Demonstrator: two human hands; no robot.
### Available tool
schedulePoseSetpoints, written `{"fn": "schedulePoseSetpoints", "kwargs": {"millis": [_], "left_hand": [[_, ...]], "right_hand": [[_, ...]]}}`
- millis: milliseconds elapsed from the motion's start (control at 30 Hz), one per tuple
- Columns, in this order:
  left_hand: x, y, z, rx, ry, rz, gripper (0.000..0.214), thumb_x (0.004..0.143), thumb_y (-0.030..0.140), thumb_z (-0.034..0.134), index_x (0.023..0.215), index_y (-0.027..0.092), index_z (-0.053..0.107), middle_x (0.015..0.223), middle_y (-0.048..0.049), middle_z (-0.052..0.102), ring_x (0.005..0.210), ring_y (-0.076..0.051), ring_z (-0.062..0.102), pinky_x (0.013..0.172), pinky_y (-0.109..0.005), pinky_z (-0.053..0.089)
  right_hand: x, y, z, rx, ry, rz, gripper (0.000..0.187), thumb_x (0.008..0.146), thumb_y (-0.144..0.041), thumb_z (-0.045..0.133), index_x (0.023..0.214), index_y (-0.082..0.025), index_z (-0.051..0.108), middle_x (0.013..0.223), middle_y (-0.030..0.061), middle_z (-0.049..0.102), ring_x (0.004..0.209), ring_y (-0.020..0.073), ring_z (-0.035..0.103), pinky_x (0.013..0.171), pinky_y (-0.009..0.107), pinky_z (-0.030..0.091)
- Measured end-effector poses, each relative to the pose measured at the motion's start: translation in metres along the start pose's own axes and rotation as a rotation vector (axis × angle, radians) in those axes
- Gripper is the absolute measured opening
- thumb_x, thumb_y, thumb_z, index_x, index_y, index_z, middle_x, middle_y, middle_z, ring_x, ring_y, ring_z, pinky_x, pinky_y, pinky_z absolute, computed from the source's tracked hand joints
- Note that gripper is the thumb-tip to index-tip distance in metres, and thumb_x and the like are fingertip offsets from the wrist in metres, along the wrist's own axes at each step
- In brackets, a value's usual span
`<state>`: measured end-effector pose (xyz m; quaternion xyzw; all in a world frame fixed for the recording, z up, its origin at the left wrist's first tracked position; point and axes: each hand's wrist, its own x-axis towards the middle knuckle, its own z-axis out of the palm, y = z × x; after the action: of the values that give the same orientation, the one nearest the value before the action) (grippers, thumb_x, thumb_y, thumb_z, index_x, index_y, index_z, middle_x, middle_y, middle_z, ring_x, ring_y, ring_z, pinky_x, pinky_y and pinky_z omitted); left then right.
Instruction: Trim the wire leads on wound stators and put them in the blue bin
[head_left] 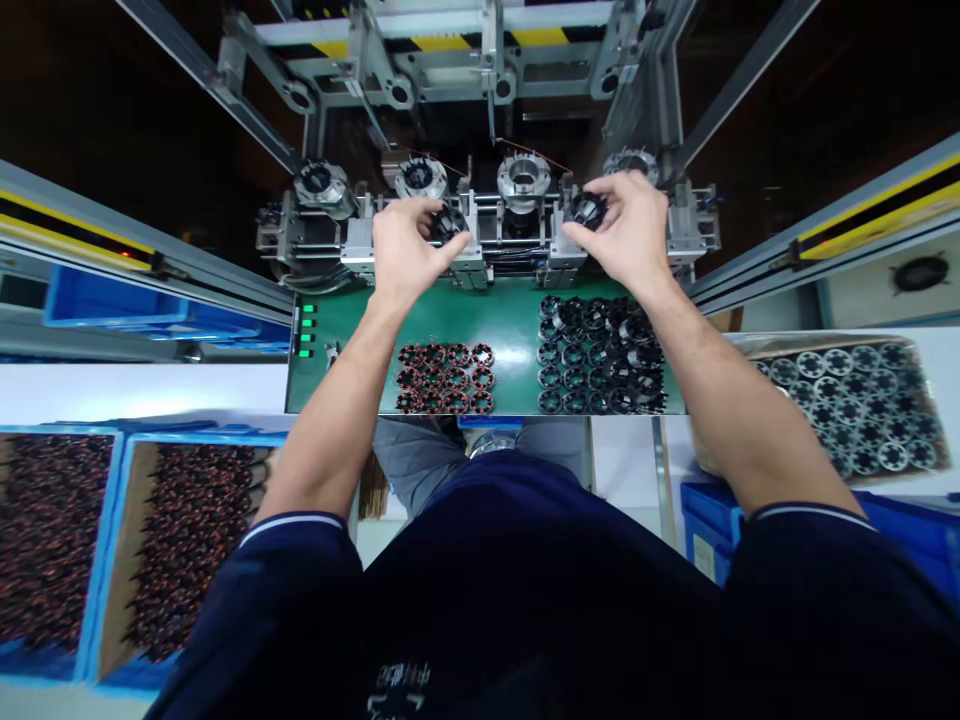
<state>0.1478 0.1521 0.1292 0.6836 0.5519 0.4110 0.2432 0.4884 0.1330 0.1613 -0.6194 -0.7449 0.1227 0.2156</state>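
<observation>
My left hand [410, 242] is closed round a black motor stator core [448, 223], held just in front of a round metal fixture [420, 178] that has a black core in it. My right hand [628, 222] grips another black stator core [586, 210] between thumb and fingers. Close by, one ring-shaped fixture [523, 178] shows an open centre. The fixture [631, 165] at the far right is partly hidden by my right hand. At the far left stands a fixture [321, 186] with a black core in it.
On the green worktop [352, 320] lie copper-wound stators [445, 379] and stacked black cores [600, 355]. Blue bins [112, 540] of wound parts stand at left, a box of grey cores [855, 400] at right. Machine frame posts [750, 90] flank my arms.
</observation>
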Motion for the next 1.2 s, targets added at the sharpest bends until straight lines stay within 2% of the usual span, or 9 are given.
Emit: {"fn": "schedulePoseSetpoints", "kwargs": {"millis": [133,233,333,433,567,700,800,933,1200], "left_hand": [[-0.002,0.002,-0.003,-0.058,0.001,-0.056,0.064,0.07,0.069,0.092,0.104,0.019,0.07,0.099,-0.01,0.074,0.115,-0.03,0.071,0.109,-0.049,0.058],[-0.011,0.016,-0.005,-0.224,-0.008,-0.156,0.062,0.081,0.073,0.084,0.107,0.021,0.067,0.096,-0.0075,0.073,0.106,-0.026,0.076,0.097,-0.044,0.064],[-0.038,0.042,-0.014,-0.383,-0.071,-0.242,0.054,0.098,0.075,0.062,0.118,0.025,0.062,0.104,-0.0048,0.071,0.105,-0.023,0.079,0.092,-0.04,0.066],[-0.071,0.079,-0.034,-0.414,-0.185,-0.258,0.048,0.108,0.068,0.049,0.131,0.027,0.057,0.114,-0.0048,0.069,0.113,-0.023,0.078,0.095,-0.045,0.065],[-0.105,0.126,-0.063,-0.496,-0.242,-0.222,0.045,0.105,0.066,0.06,0.126,0.026,0.061,0.117,-0.0043,0.069,0.117,-0.025,0.075,0.095,-0.047,0.066],[-0.121,0.157,-0.076,-0.793,-0.301,-0.191,0.053,0.084,0.065,0.087,0.102,0.021,0.066,0.103,-0.0048,0.07,0.104,-0.024,0.075,0.084,-0.034,0.065],[-0.13,0.174,-0.081,-0.93,-0.381,-0.238,0.051,0.079,0.058,0.094,0.106,0.021,0.071,0.097,-0.0032,0.069,0.088,-0.017,0.074,0.071,-0.025,0.061],[-0.141,0.188,-0.085,-0.961,-0.467,-0.304,0.056,0.081,0.052,0.094,0.125,0.023,0.076,0.095,-0.0021,0.069,0.071,-0.011,0.069,0.056,-0.02,0.053],[-0.137,0.172,-0.075,-0.901,-0.457,-0.364,0.049,0.082,0.052,0.092,0.117,0.019,0.081,0.095,-0.0027,0.072,0.063,-0.006,0.065,0.048,-0.015,0.045]], "right_hand": [[-0.004,-0.008,0.005,0.125,0.001,0.061,0.069,0.08,-0.07,0.068,0.127,-0.02,0.067,0.121,0.0176,0.073,0.115,0.0322,0.068,0.109,0.059,0.056],[-0.023,-0.032,0.002,0.465,0.011,0.105,0.072,0.081,-0.076,0.064,0.132,-0.024,0.061,0.118,0.0135,0.074,0.107,0.0272,0.071,0.094,0.052,0.062],[-0.06,-0.064,-0.018,0.778,-0.074,0.071,0.068,0.086,-0.078,0.057,0.139,-0.036,0.054,0.119,0.0062,0.074,0.103,0.0222,0.073,0.09,0.046,0.063],[-0.097,-0.092,-0.048,0.863,-0.174,0.052,0.068,0.09,-0.078,0.051,0.144,-0.038,0.053,0.117,0.0058,0.073,0.1,0.022,0.073,0.086,0.046,0.064],[-0.126,-0.116,-0.079,0.897,-0.168,0.05,0.057,0.088,-0.077,0.057,0.126,-0.034,0.063,0.105,0.0049,0.069,0.093,0.0201,0.068,0.075,0.041,0.061],[-0.143,-0.136,-0.093,1.098,-0.079,0.098,0.039,0.077,-0.055,0.084,0.093,-0.028,0.06,0.091,0.0,0.061,0.077,0.0112,0.056,0.065,0.03,0.055],[-0.153,-0.151,-0.1,1.207,-0.1,0.147,0.042,0.073,-0.046,0.09,0.101,-0.031,0.062,0.092,-0.0022,0.061,0.065,0.0077,0.046,0.053,0.026,0.046],[-0.162,-0.164,-0.105,1.27,-0.133,0.176,0.055,0.077,-0.042,0.085,0.128,-0.035,0.068,0.098,-0.0012,0.063,0.062,0.0069,0.046,0.047,0.025,0.041],[-0.157,-0.165,-0.094,1.279,-0.147,0.149,0.042,0.077,-0.035,0.086,0.118,-0.037,0.075,0.101,-0.0015,0.066,0.063,0.0061,0.056,0.046,0.024,0.045]]}}
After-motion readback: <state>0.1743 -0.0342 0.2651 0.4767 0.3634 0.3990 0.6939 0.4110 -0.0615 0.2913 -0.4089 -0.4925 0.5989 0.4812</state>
